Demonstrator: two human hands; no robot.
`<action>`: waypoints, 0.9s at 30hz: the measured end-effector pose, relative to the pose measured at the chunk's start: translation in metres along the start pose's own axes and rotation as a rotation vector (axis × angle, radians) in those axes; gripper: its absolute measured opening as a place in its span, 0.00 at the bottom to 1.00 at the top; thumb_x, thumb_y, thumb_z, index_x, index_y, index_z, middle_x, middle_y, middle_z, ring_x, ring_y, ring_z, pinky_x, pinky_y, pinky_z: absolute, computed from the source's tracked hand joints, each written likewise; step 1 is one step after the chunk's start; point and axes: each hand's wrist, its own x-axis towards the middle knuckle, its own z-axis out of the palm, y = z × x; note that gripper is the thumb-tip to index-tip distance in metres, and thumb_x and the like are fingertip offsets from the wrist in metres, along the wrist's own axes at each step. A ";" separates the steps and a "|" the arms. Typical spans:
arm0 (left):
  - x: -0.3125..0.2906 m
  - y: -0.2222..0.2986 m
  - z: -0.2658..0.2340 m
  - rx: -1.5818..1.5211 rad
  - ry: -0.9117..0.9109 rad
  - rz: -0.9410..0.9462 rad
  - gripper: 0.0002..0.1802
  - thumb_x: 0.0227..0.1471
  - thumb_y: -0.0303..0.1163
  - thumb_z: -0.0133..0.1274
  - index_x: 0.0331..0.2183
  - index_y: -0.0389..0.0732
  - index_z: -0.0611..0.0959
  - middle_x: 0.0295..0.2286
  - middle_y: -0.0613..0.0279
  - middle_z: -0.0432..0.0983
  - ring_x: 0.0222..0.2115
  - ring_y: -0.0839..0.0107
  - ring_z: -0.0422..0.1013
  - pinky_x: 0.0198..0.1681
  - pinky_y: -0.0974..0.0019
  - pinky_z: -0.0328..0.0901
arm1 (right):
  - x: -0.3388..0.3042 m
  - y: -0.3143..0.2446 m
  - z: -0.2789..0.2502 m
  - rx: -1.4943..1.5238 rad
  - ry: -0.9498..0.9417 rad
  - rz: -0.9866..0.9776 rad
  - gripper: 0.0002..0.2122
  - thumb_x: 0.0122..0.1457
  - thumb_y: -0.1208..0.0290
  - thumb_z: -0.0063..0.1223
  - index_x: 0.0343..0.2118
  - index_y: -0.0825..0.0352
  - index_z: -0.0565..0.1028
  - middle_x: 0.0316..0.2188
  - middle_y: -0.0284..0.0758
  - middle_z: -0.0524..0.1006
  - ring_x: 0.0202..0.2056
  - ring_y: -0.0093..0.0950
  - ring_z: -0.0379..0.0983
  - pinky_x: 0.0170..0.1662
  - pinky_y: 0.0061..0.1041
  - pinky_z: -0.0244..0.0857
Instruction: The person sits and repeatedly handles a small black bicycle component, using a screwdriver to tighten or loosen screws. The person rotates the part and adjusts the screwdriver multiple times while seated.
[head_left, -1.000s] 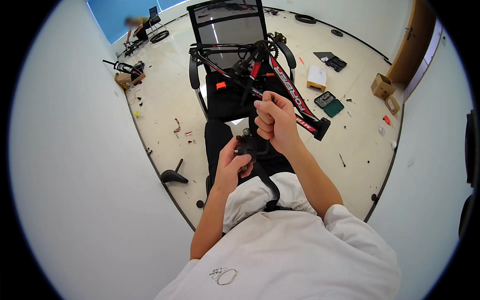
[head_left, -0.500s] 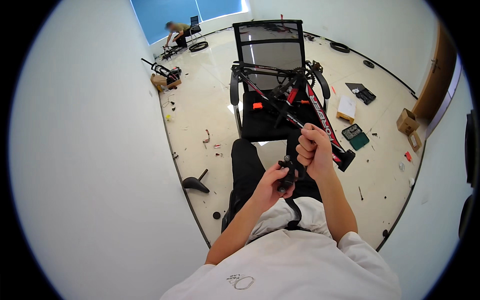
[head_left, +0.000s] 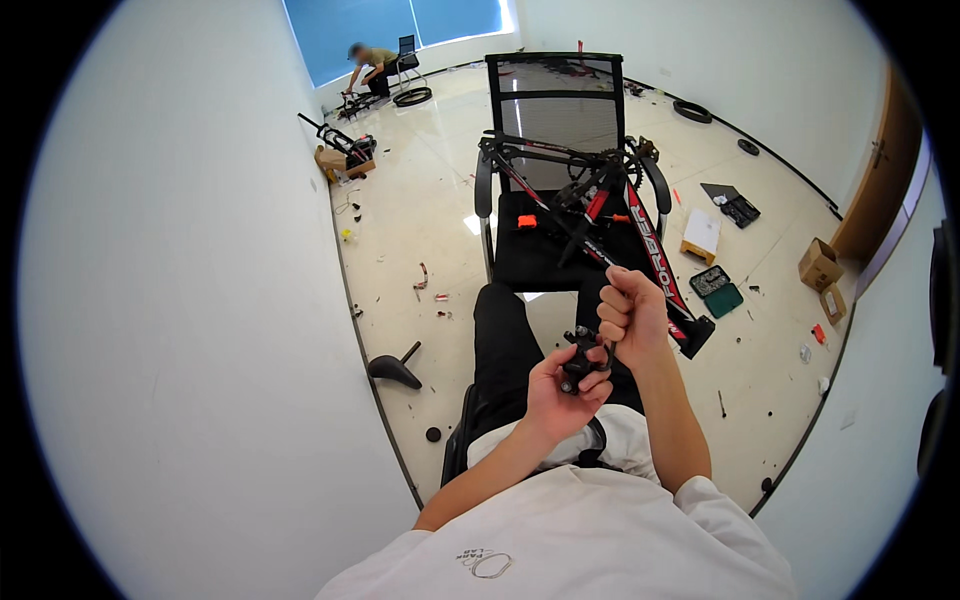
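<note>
My left hand (head_left: pixel 568 400) is closed around a small black bicycle part (head_left: pixel 578 360) with silver bolt ends, which looks like a brake caliper. Just beside it, on the right and slightly higher, my right hand (head_left: pixel 635 312) makes a fist. A thin dark bent rod (head_left: pixel 611 352) runs from below that fist toward the black part; its other end is mostly hidden in the fingers. Ahead of my hands a black and red bicycle frame (head_left: pixel 650 240) rests across an office chair (head_left: pixel 530 262), with crank and chainring attached.
A bicycle saddle (head_left: pixel 393 370) lies on the floor at left. To the right are a green tool case (head_left: pixel 722 298), a white box (head_left: pixel 702 232), a black case (head_left: pixel 738 208) and a cardboard box (head_left: pixel 820 262). Another person (head_left: pixel 375 70) bends over parts at the far left.
The view has shifted a little, so the room sits lower and farther right. The black part has turned in my left hand, showing its bolts differently. My right fist keeps its grip.
</note>
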 end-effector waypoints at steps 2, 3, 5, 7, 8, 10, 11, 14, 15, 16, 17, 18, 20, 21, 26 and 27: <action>-0.001 -0.001 -0.003 -0.005 -0.018 0.007 0.17 0.53 0.33 0.48 0.44 0.38 0.69 0.30 0.64 0.67 0.21 0.73 0.58 0.26 0.70 0.53 | 0.000 0.000 0.000 -0.010 -0.018 0.023 0.13 0.62 0.68 0.39 0.20 0.56 0.55 0.13 0.20 0.45 0.12 0.13 0.38 0.12 0.18 0.30; -0.001 -0.001 -0.003 0.018 -0.025 0.007 0.17 0.53 0.33 0.48 0.44 0.38 0.69 0.29 0.64 0.67 0.21 0.73 0.58 0.26 0.70 0.53 | -0.001 0.000 0.000 -0.006 -0.024 0.030 0.13 0.62 0.68 0.39 0.20 0.56 0.55 0.12 0.20 0.45 0.12 0.13 0.37 0.12 0.18 0.30; -0.001 0.000 -0.003 0.042 -0.036 0.004 0.17 0.52 0.32 0.48 0.44 0.39 0.69 0.29 0.64 0.66 0.21 0.73 0.58 0.26 0.70 0.53 | -0.003 0.000 0.001 0.000 -0.034 0.046 0.13 0.62 0.68 0.39 0.20 0.56 0.54 0.12 0.20 0.45 0.12 0.13 0.37 0.12 0.18 0.30; -0.001 0.000 -0.003 0.044 -0.042 0.000 0.17 0.51 0.32 0.49 0.44 0.39 0.69 0.29 0.64 0.66 0.21 0.72 0.58 0.27 0.70 0.53 | -0.003 -0.002 0.004 -0.017 -0.040 0.052 0.13 0.62 0.68 0.39 0.20 0.56 0.54 0.12 0.20 0.45 0.12 0.13 0.37 0.12 0.18 0.30; -0.001 0.000 -0.002 0.059 -0.043 0.003 0.17 0.51 0.32 0.49 0.44 0.39 0.69 0.29 0.65 0.66 0.21 0.72 0.58 0.27 0.70 0.52 | -0.004 -0.002 0.004 -0.026 -0.045 0.053 0.13 0.62 0.68 0.39 0.20 0.56 0.54 0.12 0.20 0.45 0.12 0.13 0.37 0.12 0.18 0.30; -0.002 -0.002 -0.001 0.088 -0.046 0.012 0.17 0.51 0.31 0.49 0.43 0.40 0.69 0.29 0.65 0.66 0.21 0.72 0.58 0.27 0.70 0.52 | -0.005 -0.003 0.003 -0.033 -0.055 0.051 0.13 0.62 0.68 0.39 0.20 0.56 0.54 0.12 0.20 0.45 0.12 0.13 0.37 0.12 0.18 0.30; -0.001 -0.002 -0.002 0.098 -0.045 0.013 0.17 0.51 0.31 0.49 0.43 0.40 0.69 0.29 0.65 0.66 0.21 0.72 0.58 0.27 0.70 0.52 | -0.005 -0.003 0.003 -0.035 -0.056 0.051 0.13 0.61 0.68 0.39 0.20 0.56 0.54 0.12 0.20 0.45 0.12 0.13 0.37 0.12 0.18 0.30; 0.000 -0.001 -0.005 0.133 -0.044 0.021 0.16 0.51 0.31 0.50 0.43 0.40 0.69 0.30 0.65 0.67 0.21 0.73 0.58 0.27 0.70 0.52 | -0.006 -0.002 0.003 -0.045 -0.025 0.044 0.13 0.61 0.68 0.39 0.20 0.56 0.54 0.12 0.20 0.45 0.11 0.13 0.37 0.12 0.18 0.30; 0.000 -0.001 -0.006 0.148 -0.046 0.026 0.16 0.51 0.31 0.50 0.43 0.40 0.69 0.30 0.65 0.67 0.21 0.72 0.58 0.27 0.70 0.53 | -0.007 -0.002 0.002 -0.042 -0.028 0.041 0.13 0.61 0.68 0.39 0.20 0.56 0.54 0.12 0.20 0.45 0.11 0.13 0.37 0.12 0.18 0.30; 0.000 -0.001 -0.007 0.163 -0.048 0.031 0.16 0.51 0.30 0.50 0.43 0.41 0.69 0.30 0.64 0.67 0.20 0.72 0.58 0.27 0.70 0.53 | -0.007 -0.002 0.001 -0.040 -0.030 0.038 0.13 0.61 0.68 0.39 0.20 0.56 0.54 0.12 0.20 0.45 0.11 0.13 0.37 0.12 0.18 0.30; 0.001 -0.001 -0.007 0.177 -0.047 0.041 0.16 0.51 0.30 0.50 0.43 0.41 0.69 0.30 0.64 0.67 0.20 0.72 0.58 0.27 0.70 0.53 | -0.007 -0.002 0.001 -0.038 -0.035 0.035 0.13 0.61 0.68 0.39 0.20 0.56 0.54 0.12 0.20 0.45 0.11 0.13 0.38 0.12 0.18 0.30; 0.000 -0.002 -0.007 0.190 -0.046 0.050 0.16 0.51 0.31 0.50 0.43 0.40 0.70 0.30 0.64 0.67 0.20 0.72 0.58 0.27 0.70 0.53 | -0.007 -0.003 0.000 -0.043 -0.046 0.035 0.13 0.61 0.67 0.39 0.20 0.56 0.54 0.12 0.20 0.45 0.11 0.13 0.38 0.12 0.18 0.30; 0.000 -0.003 -0.007 0.198 -0.037 0.059 0.16 0.51 0.30 0.50 0.43 0.40 0.70 0.30 0.64 0.67 0.20 0.72 0.58 0.27 0.69 0.53 | -0.007 -0.003 -0.002 -0.053 -0.069 0.036 0.13 0.62 0.67 0.39 0.20 0.56 0.54 0.12 0.20 0.45 0.11 0.13 0.38 0.12 0.18 0.30; 0.000 -0.003 -0.007 0.193 -0.028 0.060 0.16 0.51 0.30 0.50 0.43 0.40 0.70 0.30 0.64 0.67 0.20 0.72 0.58 0.27 0.69 0.53 | -0.007 -0.003 -0.002 -0.045 -0.054 0.042 0.13 0.62 0.67 0.39 0.20 0.56 0.54 0.12 0.20 0.45 0.12 0.13 0.38 0.12 0.18 0.30; -0.001 -0.001 -0.005 0.171 -0.021 0.047 0.16 0.50 0.31 0.50 0.42 0.39 0.70 0.28 0.64 0.67 0.19 0.72 0.58 0.26 0.70 0.53 | -0.007 -0.001 -0.001 -0.026 -0.026 0.061 0.14 0.62 0.67 0.39 0.20 0.56 0.54 0.12 0.20 0.45 0.12 0.14 0.38 0.13 0.18 0.31; -0.002 -0.003 0.000 0.198 -0.022 0.052 0.16 0.50 0.32 0.50 0.41 0.38 0.70 0.28 0.65 0.66 0.19 0.73 0.58 0.26 0.70 0.53 | -0.007 -0.001 -0.002 -0.025 -0.032 0.062 0.14 0.62 0.67 0.39 0.20 0.56 0.54 0.12 0.20 0.45 0.12 0.14 0.38 0.13 0.18 0.31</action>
